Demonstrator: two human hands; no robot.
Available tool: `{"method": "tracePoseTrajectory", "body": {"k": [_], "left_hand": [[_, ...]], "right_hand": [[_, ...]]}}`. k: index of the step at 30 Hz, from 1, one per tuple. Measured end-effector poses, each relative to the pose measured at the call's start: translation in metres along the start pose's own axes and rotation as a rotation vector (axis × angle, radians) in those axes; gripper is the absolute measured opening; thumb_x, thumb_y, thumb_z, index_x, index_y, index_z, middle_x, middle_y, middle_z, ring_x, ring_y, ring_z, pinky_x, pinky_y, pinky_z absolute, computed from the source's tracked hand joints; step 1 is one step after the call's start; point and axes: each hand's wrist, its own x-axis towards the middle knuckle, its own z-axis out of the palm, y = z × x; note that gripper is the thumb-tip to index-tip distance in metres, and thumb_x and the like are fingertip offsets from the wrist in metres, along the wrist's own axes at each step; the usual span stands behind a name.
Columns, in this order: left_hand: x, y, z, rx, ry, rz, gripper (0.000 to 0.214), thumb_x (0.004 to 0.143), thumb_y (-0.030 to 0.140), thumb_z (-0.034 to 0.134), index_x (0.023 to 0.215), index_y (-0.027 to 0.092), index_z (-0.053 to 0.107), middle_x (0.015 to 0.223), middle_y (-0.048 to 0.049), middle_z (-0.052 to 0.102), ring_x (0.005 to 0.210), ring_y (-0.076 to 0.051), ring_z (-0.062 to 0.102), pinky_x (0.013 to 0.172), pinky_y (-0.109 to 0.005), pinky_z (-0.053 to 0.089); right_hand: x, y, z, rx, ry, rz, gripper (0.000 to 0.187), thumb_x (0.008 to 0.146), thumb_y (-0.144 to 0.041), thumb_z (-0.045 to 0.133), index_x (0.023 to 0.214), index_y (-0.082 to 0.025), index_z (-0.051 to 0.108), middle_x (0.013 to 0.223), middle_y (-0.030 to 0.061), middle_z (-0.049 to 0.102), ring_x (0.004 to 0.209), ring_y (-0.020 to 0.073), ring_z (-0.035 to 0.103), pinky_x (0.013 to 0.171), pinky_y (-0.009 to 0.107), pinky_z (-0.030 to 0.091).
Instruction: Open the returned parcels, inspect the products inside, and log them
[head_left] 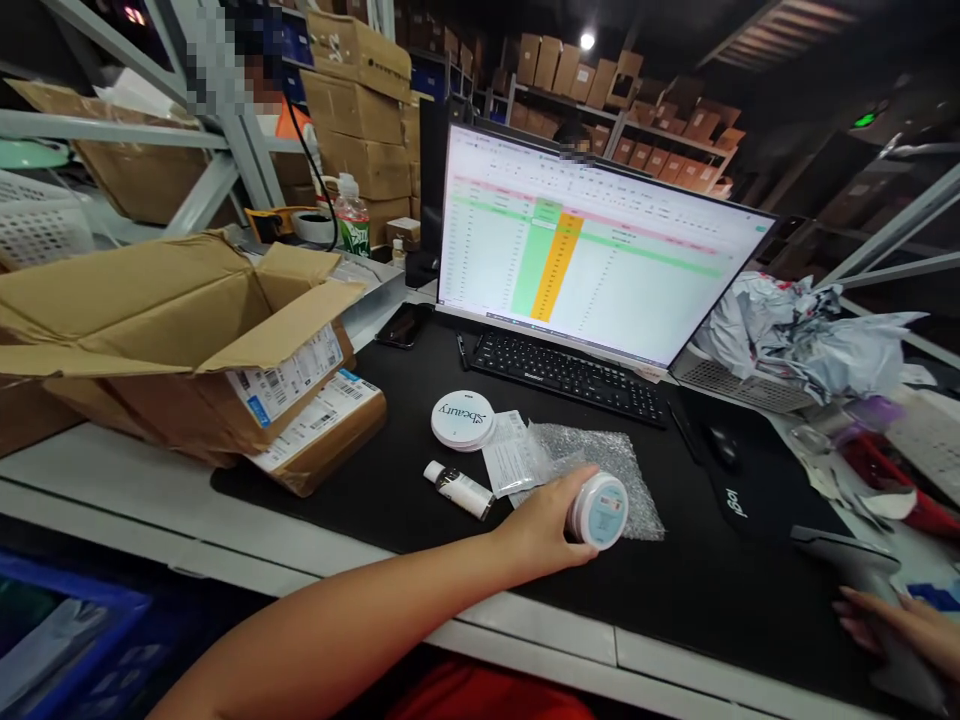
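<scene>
My left hand (pixel 541 528) is closed around a small white jar (pixel 604 512), its pale blue labelled end facing up toward me. Behind the jar lies a bubble wrap pouch (pixel 626 465), partly covered by my hand. A white printed packet (pixel 513 452) rests left of the pouch. Nearby are a round white tub (pixel 459 420) with dark lettering on its lid and a small white bottle (pixel 459 488) with dark ends, lying on its side. At the lower right edge my right hand (pixel 896 625) grips a grey barcode scanner (pixel 851 560), slightly blurred; some fingers are hidden.
An opened cardboard box (pixel 150 400) stands at the left, over a smaller carton (pixel 330 430). The monitor (pixel 585 240) and keyboard (pixel 566 375) are at the back of the black mat. A mouse (pixel 721 447) and plastic bags (pixel 810 330) lie to the right.
</scene>
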Motion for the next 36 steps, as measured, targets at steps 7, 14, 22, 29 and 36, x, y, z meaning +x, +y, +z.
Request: {"method": "tracePoseTrajectory", "body": {"k": [7,14,22,29,36], "left_hand": [[0.0,0.003,0.0,0.012,0.021,-0.064,0.096,0.065,0.018,0.079,0.151,0.025,0.038,0.15,-0.0098,0.051,0.13,-0.031,0.056,0.107,-0.045,0.052],[0.0,0.007,-0.002,0.044,0.044,-0.082,0.096,0.067,0.02,0.079,0.152,0.025,0.036,0.15,-0.0101,0.051,0.132,-0.032,0.055,0.106,-0.046,0.054],[0.001,0.006,-0.005,0.061,0.05,-0.057,0.096,0.067,0.023,0.08,0.151,0.022,0.036,0.152,-0.0127,0.049,0.133,-0.033,0.054,0.109,-0.051,0.05],[0.001,0.002,-0.009,0.146,-0.115,0.033,0.1,0.069,0.029,0.082,0.155,0.018,0.031,0.156,-0.0174,0.044,0.142,-0.033,0.045,0.119,-0.05,0.036],[-0.003,0.024,-0.005,0.643,-0.082,-0.051,0.089,0.086,0.047,0.068,0.156,0.008,0.028,0.129,-0.0247,0.063,0.115,-0.037,0.065,0.093,-0.049,0.054]], "right_hand": [[-0.062,-0.097,0.04,0.077,0.098,-0.026,0.028,0.071,-0.045,0.072,0.069,-0.025,0.053,0.06,0.0044,0.057,0.048,0.0163,0.051,0.047,0.032,0.043],[-0.144,-0.177,0.117,-0.176,-0.354,-0.452,0.027,0.082,-0.039,0.063,0.098,-0.017,0.067,0.073,0.0028,0.065,0.06,0.0153,0.054,0.053,0.024,0.045],[-0.145,-0.185,0.122,-0.246,-0.44,-0.49,0.016,0.083,-0.027,0.059,0.092,-0.017,0.065,0.077,0.0012,0.065,0.062,0.0129,0.05,0.054,0.022,0.043],[-0.153,-0.194,0.114,0.0,-0.394,-0.232,0.057,0.079,-0.069,0.063,0.104,-0.018,0.061,0.057,-0.0028,0.052,0.039,0.0091,0.037,0.036,0.023,0.026],[-0.109,-0.304,0.149,-0.25,-0.49,-0.625,0.043,0.077,-0.056,0.071,0.092,-0.016,0.061,0.06,-0.0007,0.058,0.05,0.0135,0.052,0.046,0.025,0.04]]}}
